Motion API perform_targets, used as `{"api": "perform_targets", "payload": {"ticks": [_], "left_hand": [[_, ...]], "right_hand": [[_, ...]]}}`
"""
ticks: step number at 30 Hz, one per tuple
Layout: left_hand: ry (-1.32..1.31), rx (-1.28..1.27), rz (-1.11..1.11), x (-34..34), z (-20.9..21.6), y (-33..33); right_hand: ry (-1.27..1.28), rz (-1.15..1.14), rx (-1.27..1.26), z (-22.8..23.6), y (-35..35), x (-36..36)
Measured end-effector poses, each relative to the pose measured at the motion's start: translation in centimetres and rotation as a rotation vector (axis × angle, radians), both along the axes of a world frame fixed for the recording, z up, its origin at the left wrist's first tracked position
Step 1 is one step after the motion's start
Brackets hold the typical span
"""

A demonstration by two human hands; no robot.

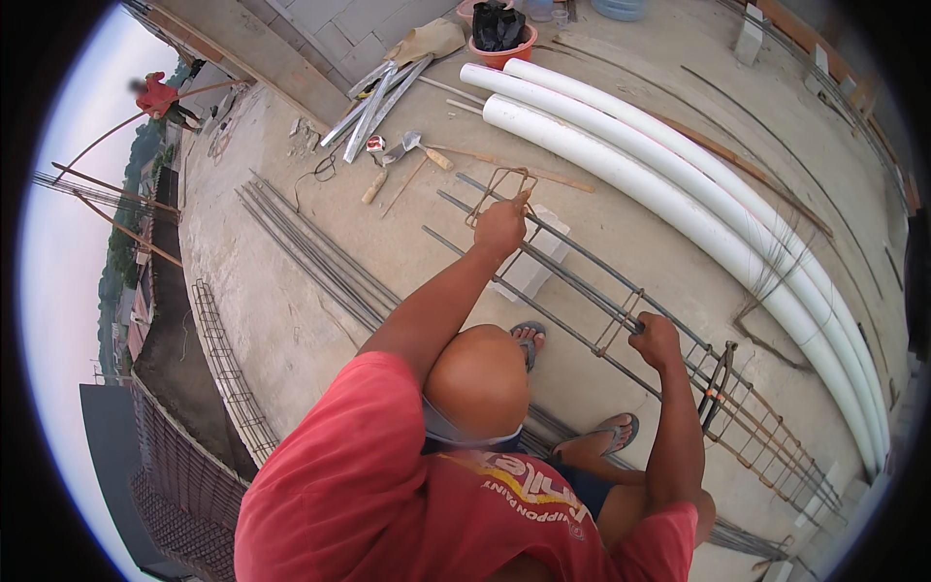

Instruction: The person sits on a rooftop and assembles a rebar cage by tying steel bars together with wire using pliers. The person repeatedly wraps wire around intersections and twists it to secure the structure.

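A long rebar cage of steel bars and square stirrups stretches from the middle of the view to the lower right. My left hand is closed at its far left end, on a rusty square stirrup around the bars. Farther right, my right hand is wrapped round an upper bar of the cage. A dark tool that looks like pincers rests on the cage beyond my right hand. Under the left part, a pale block props it up.
White plastic pipes lie beyond the cage. Loose rebar runs along my left, near another rebar cage by the floor's edge. A trowel, a hammer and metal profiles lie ahead. Another person stands far left.
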State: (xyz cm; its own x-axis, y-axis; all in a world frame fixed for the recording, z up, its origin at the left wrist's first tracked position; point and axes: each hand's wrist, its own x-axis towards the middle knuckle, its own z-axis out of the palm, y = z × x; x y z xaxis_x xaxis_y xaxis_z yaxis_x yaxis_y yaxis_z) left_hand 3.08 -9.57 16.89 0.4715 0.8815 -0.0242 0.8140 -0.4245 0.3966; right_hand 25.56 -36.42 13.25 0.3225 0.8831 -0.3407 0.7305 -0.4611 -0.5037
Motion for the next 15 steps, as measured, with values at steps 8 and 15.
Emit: {"api": "perform_targets", "payload": {"ticks": [8,15], "left_hand": [[-0.022,0.108,0.219,-3.2,0.4,4.8],[0.030,0.177,0.339,-6.8,-0.5,10.0]], "right_hand": [[-0.007,0.004,-0.054,1.1,0.5,0.0],[0.030,0.011,-0.083,0.6,0.5,0.2]]}}
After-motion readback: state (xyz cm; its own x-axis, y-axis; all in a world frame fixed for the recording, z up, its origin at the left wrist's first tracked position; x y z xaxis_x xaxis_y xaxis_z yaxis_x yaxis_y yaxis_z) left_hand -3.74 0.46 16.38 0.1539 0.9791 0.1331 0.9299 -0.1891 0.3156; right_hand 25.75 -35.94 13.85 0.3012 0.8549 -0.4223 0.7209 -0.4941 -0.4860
